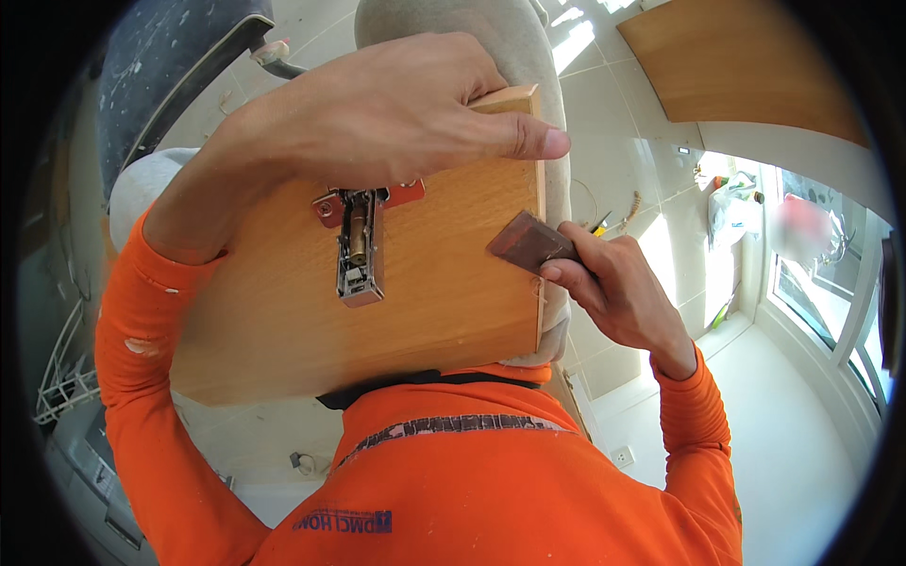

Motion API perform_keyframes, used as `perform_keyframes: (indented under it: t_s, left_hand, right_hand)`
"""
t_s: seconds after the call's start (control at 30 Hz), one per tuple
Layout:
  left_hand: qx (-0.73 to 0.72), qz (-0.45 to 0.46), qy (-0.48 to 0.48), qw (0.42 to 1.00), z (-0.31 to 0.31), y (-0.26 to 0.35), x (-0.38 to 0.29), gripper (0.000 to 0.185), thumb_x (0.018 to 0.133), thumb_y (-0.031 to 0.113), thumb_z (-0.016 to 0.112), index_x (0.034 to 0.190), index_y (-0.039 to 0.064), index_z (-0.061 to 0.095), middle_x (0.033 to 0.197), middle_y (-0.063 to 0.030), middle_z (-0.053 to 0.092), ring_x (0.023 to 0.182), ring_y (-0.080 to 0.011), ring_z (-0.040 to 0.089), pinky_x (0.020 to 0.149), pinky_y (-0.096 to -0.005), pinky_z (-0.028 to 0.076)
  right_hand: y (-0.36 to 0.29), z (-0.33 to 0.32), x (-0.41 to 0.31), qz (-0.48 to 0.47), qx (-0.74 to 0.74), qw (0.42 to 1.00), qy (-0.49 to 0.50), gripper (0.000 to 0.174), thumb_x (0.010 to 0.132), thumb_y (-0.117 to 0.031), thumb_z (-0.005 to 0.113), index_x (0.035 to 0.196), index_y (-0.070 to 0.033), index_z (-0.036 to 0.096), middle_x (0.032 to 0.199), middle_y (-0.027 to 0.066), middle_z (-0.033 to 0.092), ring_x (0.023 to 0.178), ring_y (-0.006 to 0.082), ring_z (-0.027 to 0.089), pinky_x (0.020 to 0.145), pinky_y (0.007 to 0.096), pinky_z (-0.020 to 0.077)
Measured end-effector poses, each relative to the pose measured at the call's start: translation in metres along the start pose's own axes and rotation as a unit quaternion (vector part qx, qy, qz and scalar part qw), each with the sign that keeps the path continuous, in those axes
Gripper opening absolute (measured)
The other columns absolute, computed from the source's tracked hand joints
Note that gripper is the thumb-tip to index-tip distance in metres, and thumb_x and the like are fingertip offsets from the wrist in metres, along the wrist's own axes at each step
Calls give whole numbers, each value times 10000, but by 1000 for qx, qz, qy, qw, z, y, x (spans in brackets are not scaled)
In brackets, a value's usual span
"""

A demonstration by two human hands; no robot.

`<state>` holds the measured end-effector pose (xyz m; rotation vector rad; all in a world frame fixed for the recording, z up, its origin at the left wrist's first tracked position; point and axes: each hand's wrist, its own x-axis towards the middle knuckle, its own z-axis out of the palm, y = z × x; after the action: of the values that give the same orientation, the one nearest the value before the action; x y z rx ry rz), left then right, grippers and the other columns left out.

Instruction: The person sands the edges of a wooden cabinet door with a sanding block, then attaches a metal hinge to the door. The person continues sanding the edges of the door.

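Observation:
A wooden cabinet door panel (446, 283) lies across my lap with its inner face up. My left hand (396, 106) reaches over it and grips its far edge near the far right corner, thumb on the face. Partly under that hand is a metal concealed hinge (361, 247) on a red mounting piece (328, 209). Between the thumb and fingers of my right hand (616, 283) is a flat dark-brown piece of what looks like folded sandpaper (527, 240). Its front end lies over the panel near the right edge. Small frayed bits (538, 286) cling to that edge.
A beige padded seat (453, 18) is under and beyond the panel. A paint-spotted dark chair (177, 64) stands far left. On the tiled floor lie a yellow-handled cutter (601, 225) and a curled strip (632, 205). A plastic bag (732, 209) sits by the glass door (814, 283).

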<state>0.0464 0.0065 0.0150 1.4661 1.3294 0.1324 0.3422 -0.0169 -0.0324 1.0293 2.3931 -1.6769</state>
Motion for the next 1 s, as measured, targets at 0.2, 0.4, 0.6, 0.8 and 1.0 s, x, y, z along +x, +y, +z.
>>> perform_keyframes:
  t_s: [0.2,0.4,0.6,0.8,1.0]
  left_hand:
    - [-4,18,-13,1000,-4,-10,-5,664,1045,575,674,834,-54,686,680,-59,540,635,-157,532,593,-373,455]
    - [-25,80,-36,996,-6,-11,-2,567,1072,495,686,912,-47,729,725,-11,589,690,-100,537,611,-313,451]
    - [-13,-36,-125,991,-16,3,5,694,1124,553,573,720,-9,624,553,-48,535,482,-161,549,427,-355,422]
    - [-54,62,-87,993,-17,-1,-12,665,1120,558,577,822,-30,667,613,-66,598,503,-161,588,442,-330,473]
    - [-10,110,-61,992,-16,4,-17,659,1124,564,564,874,-33,685,664,-65,633,552,-150,632,470,-315,508]
  right_hand:
    - [12,-7,-17,14,-18,1000,-12,369,1090,-348,673,976,-17,556,657,178,477,567,418,490,549,438,390]
    - [15,-2,-13,0,-50,999,-19,327,1074,-291,704,989,-9,561,669,197,497,571,431,501,554,436,407]
    - [0,3,1,32,-26,997,-64,337,1104,-376,651,1058,-52,570,697,204,606,652,424,641,581,481,445]
    - [-9,17,9,35,-22,999,-20,359,1105,-395,644,1039,-46,591,690,204,607,643,425,636,583,486,452]
    - [3,4,-5,10,-28,999,-15,366,1079,-317,699,977,4,557,652,199,487,569,412,461,563,448,390]
